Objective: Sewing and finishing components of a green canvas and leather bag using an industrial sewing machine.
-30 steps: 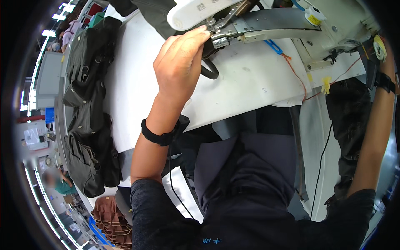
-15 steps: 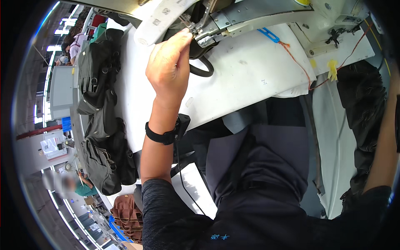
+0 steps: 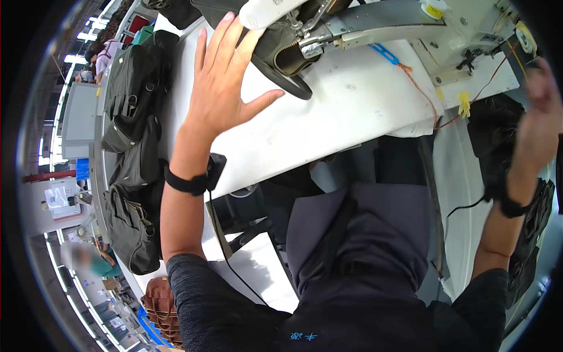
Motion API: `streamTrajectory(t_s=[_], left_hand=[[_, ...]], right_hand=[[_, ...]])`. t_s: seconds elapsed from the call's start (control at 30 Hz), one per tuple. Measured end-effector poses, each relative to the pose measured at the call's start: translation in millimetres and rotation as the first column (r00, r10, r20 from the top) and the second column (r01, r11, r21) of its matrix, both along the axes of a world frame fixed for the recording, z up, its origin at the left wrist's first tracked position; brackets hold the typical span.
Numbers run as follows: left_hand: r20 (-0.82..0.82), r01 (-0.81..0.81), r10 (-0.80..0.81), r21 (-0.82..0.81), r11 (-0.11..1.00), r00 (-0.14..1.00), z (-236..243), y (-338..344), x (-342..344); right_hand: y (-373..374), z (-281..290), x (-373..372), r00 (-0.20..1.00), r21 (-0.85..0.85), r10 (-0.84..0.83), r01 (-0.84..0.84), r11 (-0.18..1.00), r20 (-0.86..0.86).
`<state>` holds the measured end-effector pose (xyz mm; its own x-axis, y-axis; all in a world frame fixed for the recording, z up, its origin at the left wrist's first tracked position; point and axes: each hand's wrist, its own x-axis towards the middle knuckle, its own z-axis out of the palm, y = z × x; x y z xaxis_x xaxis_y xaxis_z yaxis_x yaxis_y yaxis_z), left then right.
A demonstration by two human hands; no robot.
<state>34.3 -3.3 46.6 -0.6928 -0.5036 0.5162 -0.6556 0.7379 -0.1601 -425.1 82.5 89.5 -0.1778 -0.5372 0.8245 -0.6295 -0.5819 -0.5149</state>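
Observation:
My left hand (image 3: 221, 88) is open, fingers spread, over the near left side of a dark olive bag (image 3: 267, 56). Its fingertips overlap the fabric; whether they press on it I cannot tell. The bag sits at the sewing end of an industrial sewing machine (image 3: 381, 20), with a brass-toothed zipper edge (image 3: 287, 57) and a dark rounded strap (image 3: 296, 87) toward me. The white machine head arm covers part of it. My right hand (image 3: 538, 111) is raised at the far right, near a small pale spool (image 3: 526, 39), its fingers smeared by motion.
Several dark olive bags (image 3: 132, 220) lie along the left of the white table (image 3: 328, 114). Brown bags (image 3: 159, 308) are stacked at lower left. A blue tool (image 3: 384, 54) on an orange cord lies by the machine. Dark bags (image 3: 528, 258) hang at right. A person in green (image 3: 104, 263) is far left.
My left hand has left the needle area, moving left and spreading its fingers. My right arm has swung up into view. The bag's zipper edge now shows beside the machine.

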Motion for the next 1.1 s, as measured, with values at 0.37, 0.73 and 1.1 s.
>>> streamTrajectory(t_s=[0.37, 0.73, 1.1], left_hand=[[0.015, -0.032, 0.037, -0.248, 0.968, 0.999, -20.8, -39.7, -2.6], [0.046, -0.245, 0.269, -0.292, 0.925, 0.962, -2.0, 17.1, -0.6], [0.061, -0.237, 0.249, -0.151, 0.960, 0.967, 28.7, 48.6, -7.4]], right_hand=[[-72.2, -52.4, 215.7, 0.772, 0.482, 0.325, -0.607, 0.632, 0.546], [-82.1, -67.7, 228.8, 0.729, 0.386, 0.354, -0.635, 0.669, 0.586], [-64.6, -73.6, 235.3, 0.794, 0.366, 0.307, -0.536, 0.761, 0.524]])
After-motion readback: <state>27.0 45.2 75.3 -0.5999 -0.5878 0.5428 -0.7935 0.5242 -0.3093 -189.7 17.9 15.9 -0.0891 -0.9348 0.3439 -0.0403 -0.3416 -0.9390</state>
